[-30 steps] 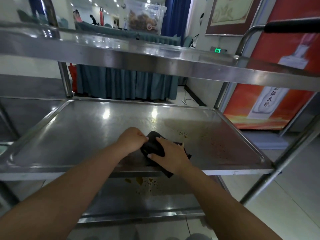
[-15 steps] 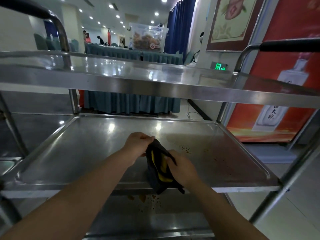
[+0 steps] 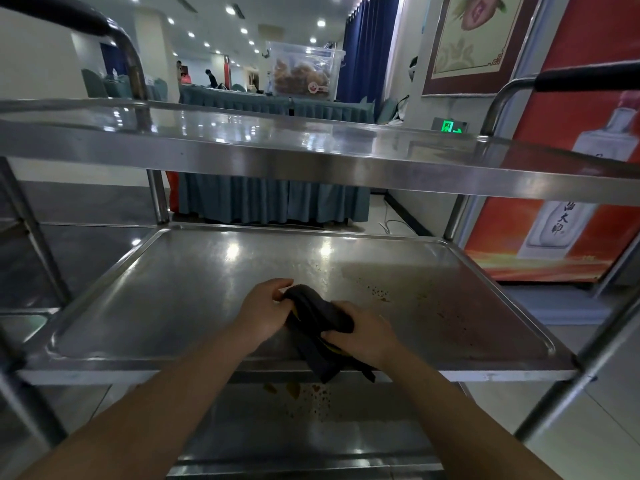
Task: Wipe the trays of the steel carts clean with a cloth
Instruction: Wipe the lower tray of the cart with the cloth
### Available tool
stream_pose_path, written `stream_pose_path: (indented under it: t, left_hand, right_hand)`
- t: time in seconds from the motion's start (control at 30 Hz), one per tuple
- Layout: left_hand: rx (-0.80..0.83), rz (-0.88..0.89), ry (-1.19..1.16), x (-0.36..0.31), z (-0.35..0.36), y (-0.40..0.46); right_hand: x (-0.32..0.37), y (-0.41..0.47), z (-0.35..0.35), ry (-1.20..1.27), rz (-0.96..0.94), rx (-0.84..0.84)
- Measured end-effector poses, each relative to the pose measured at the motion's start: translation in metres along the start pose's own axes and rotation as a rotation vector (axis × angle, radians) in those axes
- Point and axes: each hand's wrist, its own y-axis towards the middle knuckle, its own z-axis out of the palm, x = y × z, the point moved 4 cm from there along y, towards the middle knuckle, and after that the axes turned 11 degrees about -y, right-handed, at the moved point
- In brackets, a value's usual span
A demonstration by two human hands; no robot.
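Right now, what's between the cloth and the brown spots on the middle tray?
Head view: only bare steel of the middle tray lies between the cloth, held by both hands, and the brown spots.

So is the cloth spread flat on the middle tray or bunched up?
Bunched up. The dark cloth is gathered between the left hand and right hand, its tail hanging over the middle tray's front edge.

A clear plastic bin (image 3: pixel 304 71) of brownish contents stood at upper centre on a table skirted in teal cloth (image 3: pixel 273 199). Blue curtains (image 3: pixel 367 46) hung beside it. A red bottle poster (image 3: pixel 568 188) filled the right edge, below a framed picture (image 3: pixel 481 39).
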Motion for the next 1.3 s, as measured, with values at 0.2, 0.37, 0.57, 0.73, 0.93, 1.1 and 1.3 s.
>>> stream_pose_path:
  t: [0.2, 0.37, 0.57, 0.73, 0.93, 1.1, 1.3]
  left_hand:
    - [-0.098, -0.099, -0.165, 0.009, -0.013, 0.003]
    - [-0.107, -0.111, -0.184, 0.002, -0.013, 0.006]
    - [-0.12, -0.076, -0.103, -0.014, -0.024, 0.018]
    - [0.034, -0.051, 0.238, -0.006, -0.019, 0.009]
    - [0.125, -0.015, 0.411, 0.006, -0.019, 0.0]
    - [0.099, 0.057, 0.384, 0.008, -0.03, -0.001]
    - [0.193, 0.029, 0.507, 0.01, -0.013, -0.001]
  right_hand:
    - [-0.003, -0.004, -0.001, -0.137, -0.058, -0.027]
    - [0.005, -0.004, -0.015, 0.089, -0.061, -0.084]
    - [0.026, 0.005, -0.05, 0.199, -0.057, -0.222]
    - [0.033, 0.012, -0.073, 0.145, -0.009, -0.228]
    - [0.022, 0.011, -0.076, 0.021, 0.004, -0.245]
    - [0.009, -0.005, -0.081, -0.236, -0.101, -0.211]
    - [0.013, -0.01, -0.108, -0.458, -0.216, -0.323]
